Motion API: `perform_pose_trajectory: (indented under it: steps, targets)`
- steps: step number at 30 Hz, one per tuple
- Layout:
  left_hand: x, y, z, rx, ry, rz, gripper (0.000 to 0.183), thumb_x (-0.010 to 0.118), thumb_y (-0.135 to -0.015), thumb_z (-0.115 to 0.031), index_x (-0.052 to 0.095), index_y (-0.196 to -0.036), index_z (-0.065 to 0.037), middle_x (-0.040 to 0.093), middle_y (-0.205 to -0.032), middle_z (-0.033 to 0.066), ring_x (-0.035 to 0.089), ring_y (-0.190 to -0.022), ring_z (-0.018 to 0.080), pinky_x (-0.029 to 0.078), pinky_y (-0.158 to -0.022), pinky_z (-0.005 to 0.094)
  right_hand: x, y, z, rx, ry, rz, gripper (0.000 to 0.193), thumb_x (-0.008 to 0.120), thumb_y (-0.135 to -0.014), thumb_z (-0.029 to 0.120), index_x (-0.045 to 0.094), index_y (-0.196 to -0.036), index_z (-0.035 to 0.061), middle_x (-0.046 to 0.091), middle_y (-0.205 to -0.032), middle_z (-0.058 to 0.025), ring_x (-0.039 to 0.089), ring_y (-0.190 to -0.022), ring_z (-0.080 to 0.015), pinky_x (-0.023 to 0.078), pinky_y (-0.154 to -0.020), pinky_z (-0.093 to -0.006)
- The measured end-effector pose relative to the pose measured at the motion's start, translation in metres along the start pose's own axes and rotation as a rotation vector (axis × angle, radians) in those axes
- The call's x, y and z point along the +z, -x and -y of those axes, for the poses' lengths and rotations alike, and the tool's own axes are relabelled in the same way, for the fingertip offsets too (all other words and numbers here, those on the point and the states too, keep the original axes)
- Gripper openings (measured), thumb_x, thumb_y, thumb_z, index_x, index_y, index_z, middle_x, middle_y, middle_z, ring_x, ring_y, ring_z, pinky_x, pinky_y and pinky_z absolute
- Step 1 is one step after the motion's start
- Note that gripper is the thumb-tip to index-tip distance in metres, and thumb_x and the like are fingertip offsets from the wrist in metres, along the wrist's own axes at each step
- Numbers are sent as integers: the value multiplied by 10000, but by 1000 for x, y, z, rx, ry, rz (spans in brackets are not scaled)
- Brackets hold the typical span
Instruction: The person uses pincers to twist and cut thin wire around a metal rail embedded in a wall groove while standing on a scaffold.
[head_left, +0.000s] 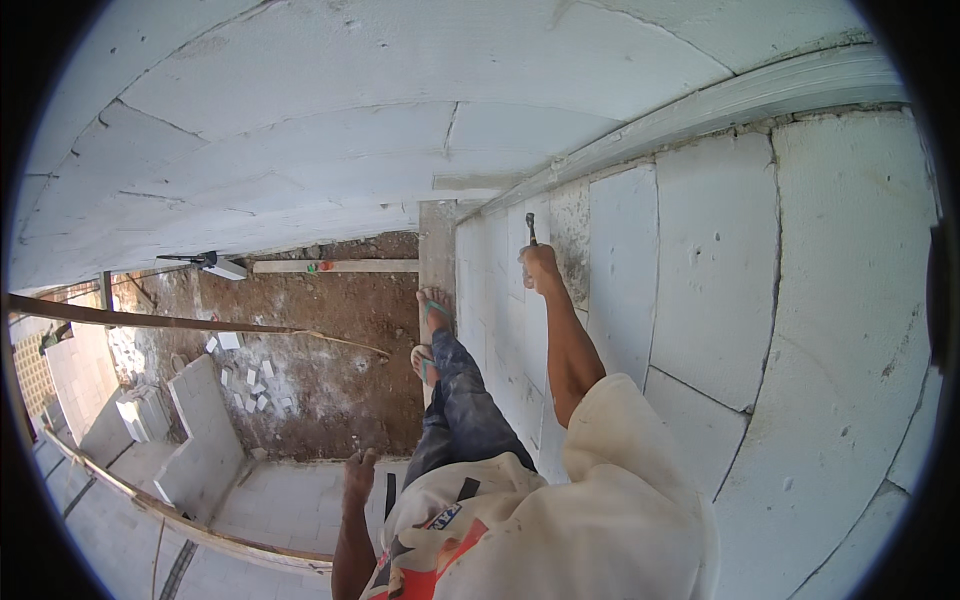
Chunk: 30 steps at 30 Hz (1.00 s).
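My right hand is closed around the handle of a hammer, whose small dark metal head points up and away from me. Hand and hammer are close to the white block wall on my right, beside a rough grey patch. Low on my left side hangs my left hand, its fingers curled together; whether anything small is in them is hidden. My feet, in flip-flops, stand on a narrow board high above the ground.
Another block wall rises ahead. Far below, the dirt floor holds broken white blocks and a plank. A long wooden pole crosses at left. Low block walls and a timber lie at lower left.
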<state>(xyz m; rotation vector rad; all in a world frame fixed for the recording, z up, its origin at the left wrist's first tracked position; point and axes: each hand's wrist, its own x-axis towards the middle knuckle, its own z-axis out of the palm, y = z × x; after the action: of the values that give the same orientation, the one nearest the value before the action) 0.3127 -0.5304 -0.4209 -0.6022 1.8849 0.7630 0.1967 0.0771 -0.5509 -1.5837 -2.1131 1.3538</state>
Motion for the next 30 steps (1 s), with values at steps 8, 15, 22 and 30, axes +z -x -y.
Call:
perform_pose_trajectory:
  steps: [8, 15, 22, 30]
  targets:
    - [5, -4, -14, 70, -74, -20, 454, 596, -1002, -389, 638, -808, 19, 553, -662, 76, 491, -650, 156, 410, -615, 438, -3, 41, 61, -497, -79, -158, 105, 585, -906, 8, 521, -934, 86, 504, -701, -31, 483, -497, -175, 367, -416, -372]
    - [-1, -6, -39, 103, -192, -11, 448, 594, -993, -362, 633, -855, 62, 552, -695, 194, 541, -683, 256, 438, -684, 498, 1, 28, 56, 375, -169, 45, 68, 526, -902, 33, 505, -901, 97, 484, -676, -9, 415, -470, -132, 298, -373, -340]
    - [6, -19, -47, 211, -199, -70, 440, 627, -987, -365, 668, -864, 55, 601, -693, 187, 549, -677, 234, 448, -678, 480, -44, 27, 48, -369, 80, 479, 120, 616, -839, 34, 547, -887, 120, 477, -679, 21, 411, -483, -97, 301, -389, -306]
    - [5, -25, -42, 202, -176, -76, 468, 664, -943, -404, 693, -851, 55, 607, -656, 195, 586, -660, 209, 461, -670, 493, -70, 43, 103, 60, -197, 279, 112, 686, -777, 59, 616, -862, 81, 560, -720, -24, 546, -730, -170, 449, -732, -353]
